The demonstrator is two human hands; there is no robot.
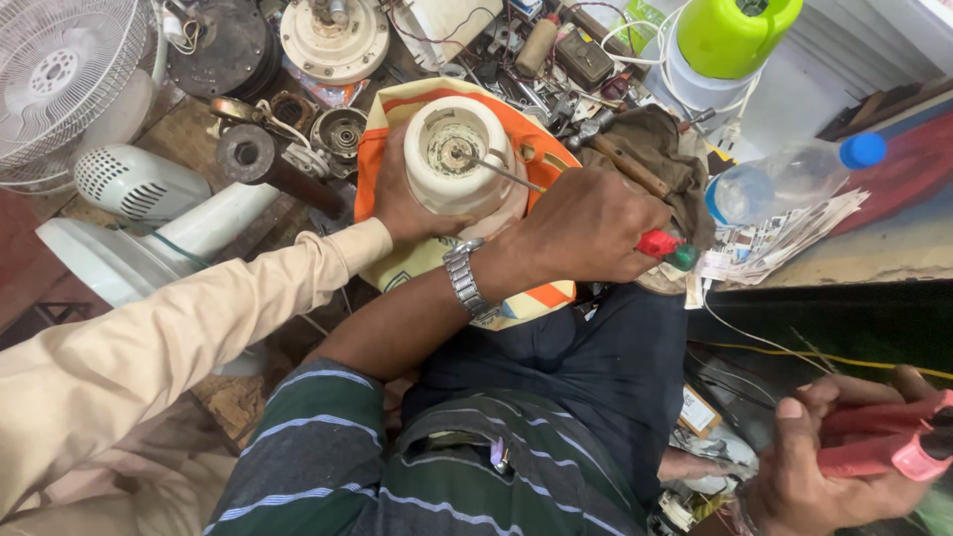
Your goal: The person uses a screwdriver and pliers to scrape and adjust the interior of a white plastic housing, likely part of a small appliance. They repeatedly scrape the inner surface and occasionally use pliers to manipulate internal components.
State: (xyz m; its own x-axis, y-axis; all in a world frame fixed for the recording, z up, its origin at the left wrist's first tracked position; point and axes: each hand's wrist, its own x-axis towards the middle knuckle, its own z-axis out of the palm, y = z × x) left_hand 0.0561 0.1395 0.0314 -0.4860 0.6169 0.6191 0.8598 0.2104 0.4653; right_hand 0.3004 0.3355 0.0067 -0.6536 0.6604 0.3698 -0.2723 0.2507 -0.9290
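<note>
My left hand (586,233), a metal watch on its wrist, is shut on a screwdriver with a red and green handle (663,245). The thin shaft reaches left into the open top of a cream motor housing (462,149). A co-worker's hand (397,203) in a beige sleeve grips that housing from the left. The housing rests on an orange and cream cloth (541,295) above my lap. Low at the right, my right hand (804,467) is shut on a red-handled tool (884,437); its working end is out of view.
A white fan grille (60,69) and white fan parts (134,184) lie left. Motor parts, wires and small tools crowd the bench behind the housing. A wooden-handled hammer (625,164), a blue-capped plastic bottle (784,179), folded papers (784,243) and a green-topped container (735,35) sit right.
</note>
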